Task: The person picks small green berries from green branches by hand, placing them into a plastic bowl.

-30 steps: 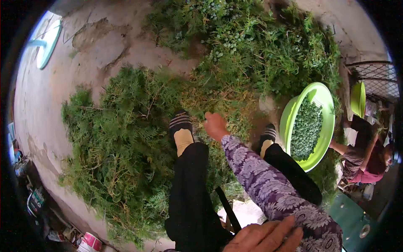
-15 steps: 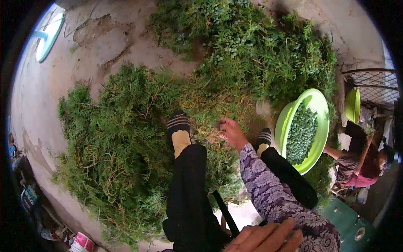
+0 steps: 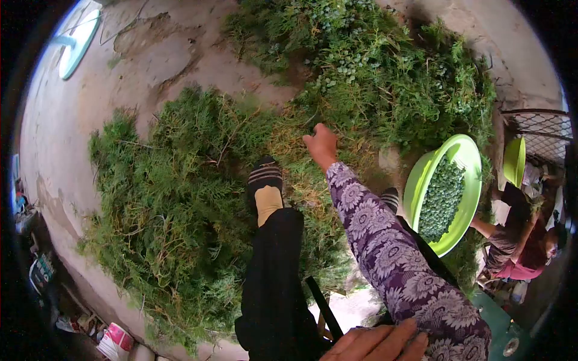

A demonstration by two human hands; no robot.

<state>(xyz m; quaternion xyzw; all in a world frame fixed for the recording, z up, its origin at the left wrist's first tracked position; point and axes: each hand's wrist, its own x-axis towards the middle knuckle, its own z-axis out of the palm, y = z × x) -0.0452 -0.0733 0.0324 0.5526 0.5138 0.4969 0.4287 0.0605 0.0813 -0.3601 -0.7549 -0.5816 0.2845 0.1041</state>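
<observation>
My right hand (image 3: 321,145), at the end of a purple floral sleeve (image 3: 397,253), is closed low over a patch of cut evergreen sprigs (image 3: 289,141). Whatever its fingers hold is hidden. Near the bottom edge, my left hand (image 3: 379,344) lies across the right sleeve near the elbow with its fingers stretched out. A lime-green basin (image 3: 460,231) stands tilted in view beside my right foot, holding many small bluish-green berries or cones (image 3: 442,201). Beyond my right hand is a heap of leafy branches with pale green cones (image 3: 355,66).
A large pile of evergreen branches (image 3: 174,198) lies left of my shoe (image 3: 265,177). Another person (image 3: 512,240) sits at the right, near a second green basin (image 3: 515,161) and a wire-mesh panel (image 3: 542,129). A pink-and-white bucket (image 3: 115,342) stands at lower left.
My right hand has reached forward, away from my body, and its fingers have closed over the sprigs. The left hand stays on the sleeve. The whole view has shifted slightly.
</observation>
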